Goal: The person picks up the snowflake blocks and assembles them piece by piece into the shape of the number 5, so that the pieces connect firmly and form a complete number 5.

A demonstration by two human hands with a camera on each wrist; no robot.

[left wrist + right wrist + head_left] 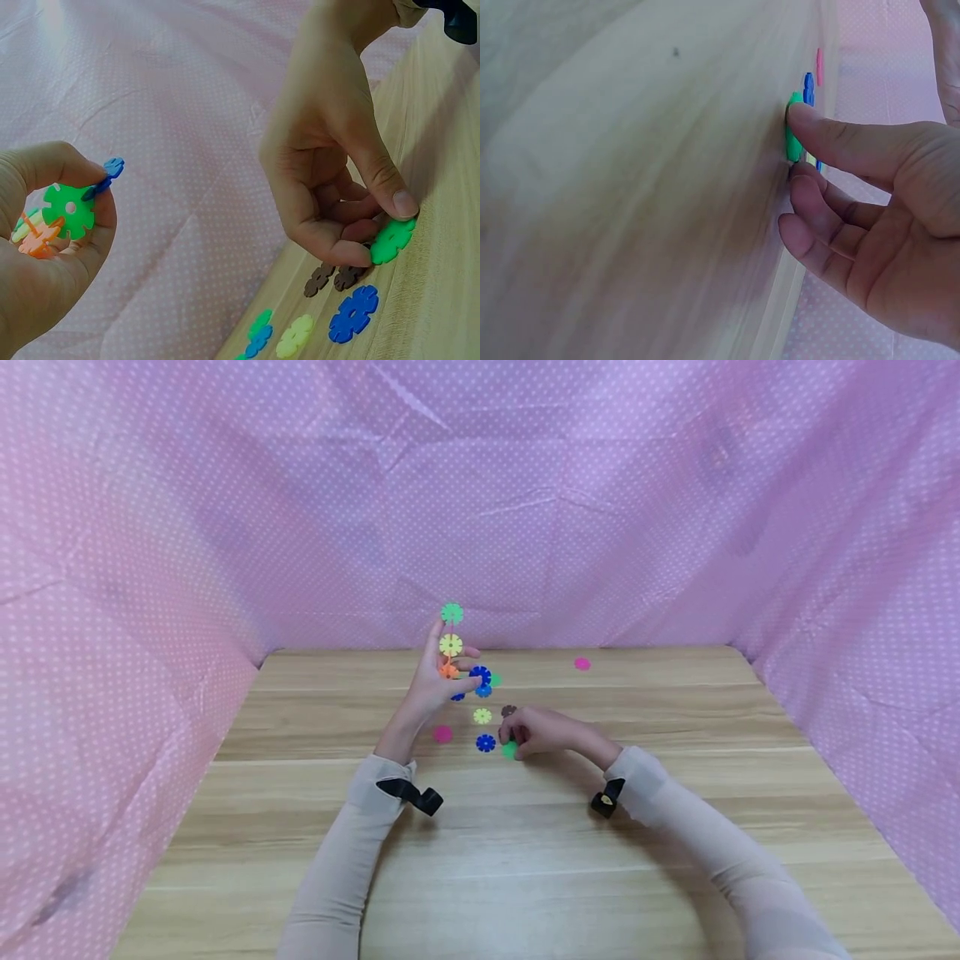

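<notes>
My left hand (429,692) is raised above the table and holds a chain of linked notched plastic discs. A green disc (452,613) tops it, with a yellow disc (451,645) and an orange disc (448,670) below. In the left wrist view, another green disc (69,210) lies inside the curl of the fingers, and blue discs (112,168) stick out by the fingertips. Down at the tabletop, my right hand (543,730) pinches a loose green disc (393,241) between thumb and index finger. Brown discs (319,280) lie beside it, partly covered in the head view.
Loose on the wooden table (480,860) are a dark blue disc (486,743), a yellow-green disc (482,716), a light blue disc (483,691) and a pink disc (443,734). Farther back right lies another pink disc (582,664). Dotted pink cloth (480,510) surrounds the table.
</notes>
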